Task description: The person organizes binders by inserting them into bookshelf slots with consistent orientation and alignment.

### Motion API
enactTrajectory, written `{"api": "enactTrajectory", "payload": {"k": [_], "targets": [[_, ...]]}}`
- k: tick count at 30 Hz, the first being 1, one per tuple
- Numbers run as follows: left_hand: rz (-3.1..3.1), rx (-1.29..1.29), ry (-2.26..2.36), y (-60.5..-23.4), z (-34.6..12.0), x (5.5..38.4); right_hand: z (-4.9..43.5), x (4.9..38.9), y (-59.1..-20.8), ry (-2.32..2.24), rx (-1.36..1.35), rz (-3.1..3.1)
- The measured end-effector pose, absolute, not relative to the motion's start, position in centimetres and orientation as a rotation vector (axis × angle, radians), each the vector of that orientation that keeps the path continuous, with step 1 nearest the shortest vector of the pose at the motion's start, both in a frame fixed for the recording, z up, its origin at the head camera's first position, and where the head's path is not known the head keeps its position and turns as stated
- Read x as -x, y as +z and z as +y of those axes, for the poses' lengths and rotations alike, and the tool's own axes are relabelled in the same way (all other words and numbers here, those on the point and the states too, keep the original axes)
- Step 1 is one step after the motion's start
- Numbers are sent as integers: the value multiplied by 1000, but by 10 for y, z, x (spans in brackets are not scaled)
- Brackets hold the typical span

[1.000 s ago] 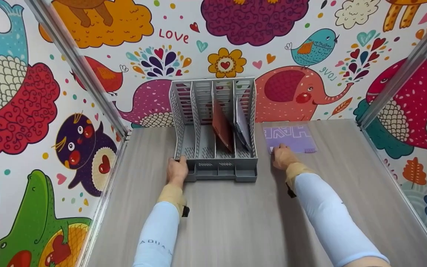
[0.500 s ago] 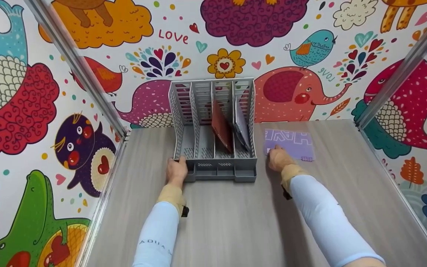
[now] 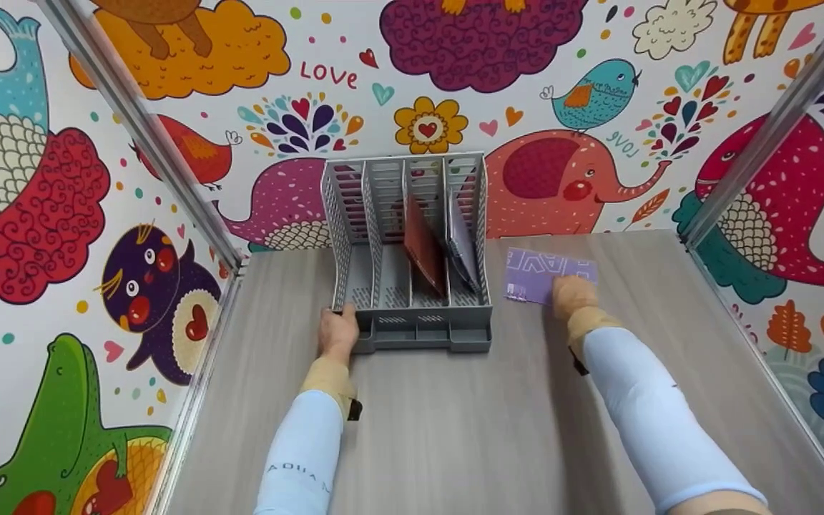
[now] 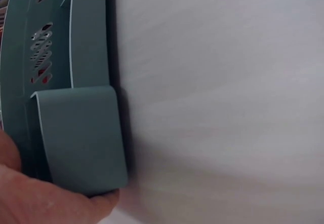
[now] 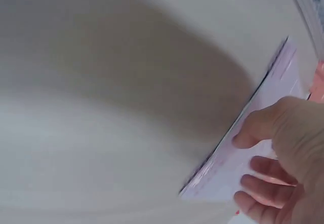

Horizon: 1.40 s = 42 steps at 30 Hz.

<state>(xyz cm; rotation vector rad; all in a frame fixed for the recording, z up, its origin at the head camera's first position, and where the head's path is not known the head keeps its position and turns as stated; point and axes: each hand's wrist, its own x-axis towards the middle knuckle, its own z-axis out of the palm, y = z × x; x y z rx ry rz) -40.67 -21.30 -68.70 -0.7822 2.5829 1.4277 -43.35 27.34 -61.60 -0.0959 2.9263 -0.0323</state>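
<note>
A grey desk file organizer with upright dividers stands against the back wall. My left hand grips its front left corner; in the left wrist view the thumb and a finger lie around the corner of the front tray. To the right of the organizer, a purple notebook with white lettering lies flat on the table. Over its near right part is my right hand, which hides that corner. In the right wrist view the thumb lies over the notebook's cover near one edge, with the other fingers loosely bent.
A brown notebook and a pale lilac notebook lean in the organizer's two right-hand compartments. Patterned walls with metal corner posts enclose the wood-grain table at the back and both sides.
My right hand has shifted from the purple notebook's near left corner to its right part. The notebook has turned slightly and moved a little nearer. My left hand stays on the organizer.
</note>
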Motion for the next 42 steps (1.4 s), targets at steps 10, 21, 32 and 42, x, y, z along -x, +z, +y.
{"api": "enactTrajectory", "payload": {"k": [10, 21, 32, 42], "targets": [[2597, 784, 1446, -715, -222, 422, 295, 423, -633, 49, 169, 2957], [2615, 796, 1462, -659, -203, 394, 294, 422, -627, 36, 179, 3164], [2551, 781, 1446, -699, -216, 413, 293, 424, -623, 73, 155, 3180], [2595, 812, 1466, -677, -206, 400, 296, 427, -609, -52, 65, 3090]]}}
